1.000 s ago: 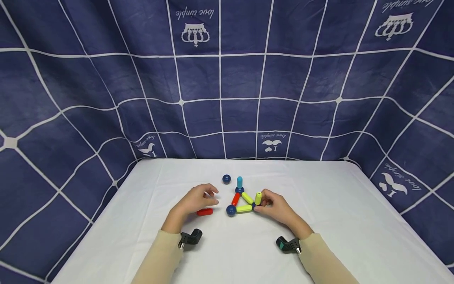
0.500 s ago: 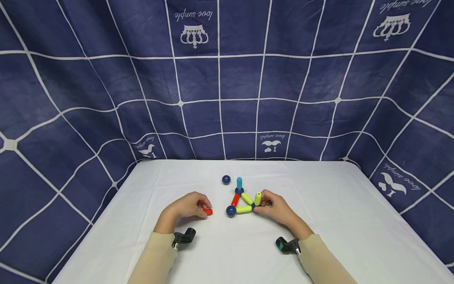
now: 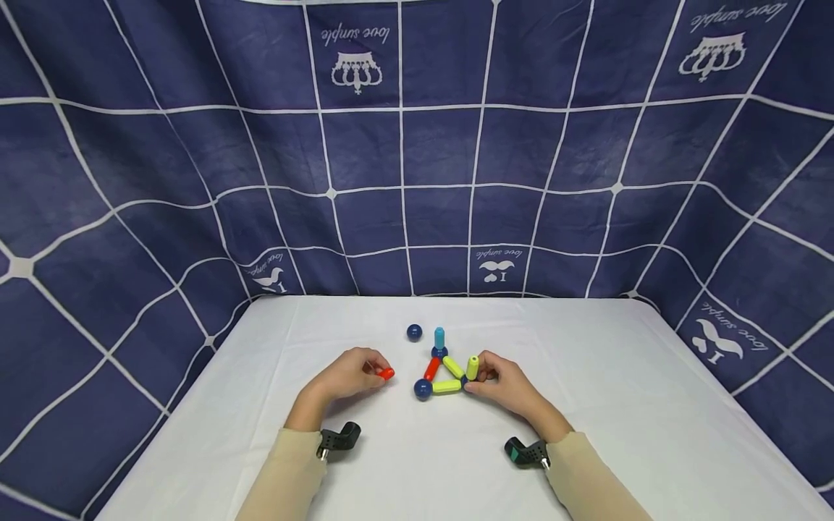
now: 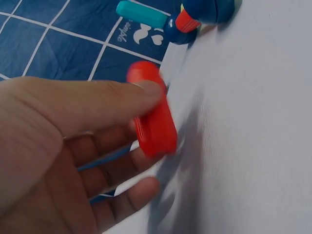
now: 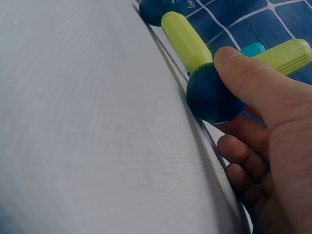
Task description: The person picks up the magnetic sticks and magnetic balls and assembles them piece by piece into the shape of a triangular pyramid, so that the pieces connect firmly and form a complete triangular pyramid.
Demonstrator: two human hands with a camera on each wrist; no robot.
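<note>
My left hand (image 3: 354, 373) pinches a red rod (image 4: 155, 122) between thumb and fingers, a little above the cloth. To its right lies a triangle made of a red rod (image 3: 432, 369), two yellow-green rods (image 3: 447, 386) and dark blue balls at the corners. My right hand (image 3: 508, 383) grips the right corner ball (image 5: 209, 95) between thumb and fingers. From that ball an upright yellow-green rod (image 3: 473, 367) rises. A light blue rod (image 3: 439, 338) stands on the far corner ball (image 3: 439, 352). The near-left ball (image 3: 423, 389) is untouched by either hand.
A loose dark blue ball (image 3: 414, 332) lies behind the triangle, to the left of the light blue rod. White cloth covers the table (image 3: 404, 463). A dark blue checked curtain (image 3: 443, 145) hangs behind and along both sides.
My left hand came down onto the red rod on the table, took hold of it and raised it slightly. My right hand has stayed at the corner ball.
</note>
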